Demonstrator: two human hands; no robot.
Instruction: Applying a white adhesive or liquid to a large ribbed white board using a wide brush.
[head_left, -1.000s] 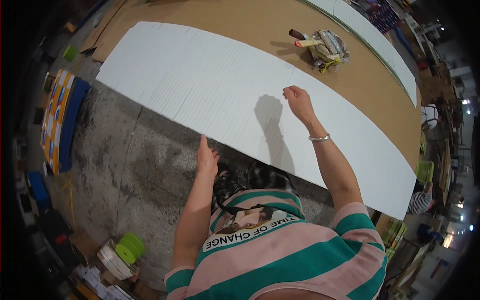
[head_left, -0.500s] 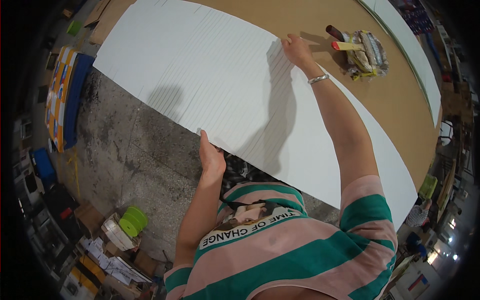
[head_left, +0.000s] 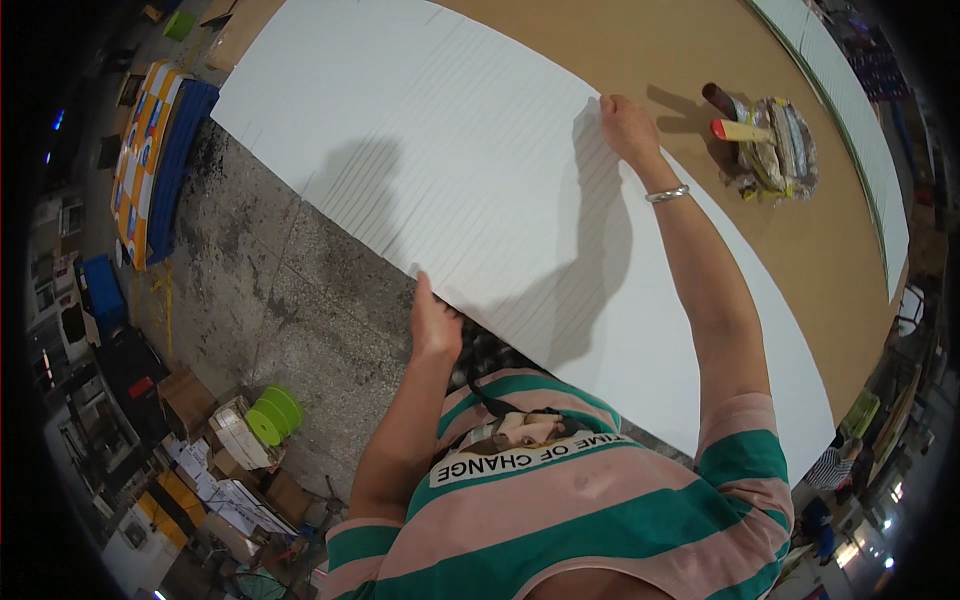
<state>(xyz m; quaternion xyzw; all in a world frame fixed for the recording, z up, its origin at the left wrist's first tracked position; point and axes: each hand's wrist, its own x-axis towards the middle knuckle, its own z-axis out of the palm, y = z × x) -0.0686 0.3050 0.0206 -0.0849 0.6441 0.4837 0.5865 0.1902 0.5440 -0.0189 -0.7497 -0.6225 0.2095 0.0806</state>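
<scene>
A large white sheet (head_left: 480,170) with rows of thin parallel lines lies slanting across a brown board in front of me. At its near edge is my left hand (head_left: 437,322), thumb up along the rim and the other fingers mostly out of sight below it, gripping the sheet. My right hand (head_left: 632,132) has its fingers curled at the far edge of the same sheet; a silver bangle is on that wrist. Beyond it, a brush with a yellow, red-tipped handle (head_left: 742,131) rests on a messy plastic-wrapped container (head_left: 790,150), beside a dark cylindrical handle (head_left: 717,98).
The brown board (head_left: 690,60) reaches past the sheet, with more white sheets (head_left: 850,110) along its far right. On the floor at left stand an orange-and-white stack with blue sides (head_left: 165,165), a green spool (head_left: 273,415) and cardboard boxes (head_left: 187,402). A person (head_left: 835,465) is at far right.
The whole view has shifted, so most things sit further right. My right hand's fingers have closed more at the far edge. My left hand stays at the near edge.
</scene>
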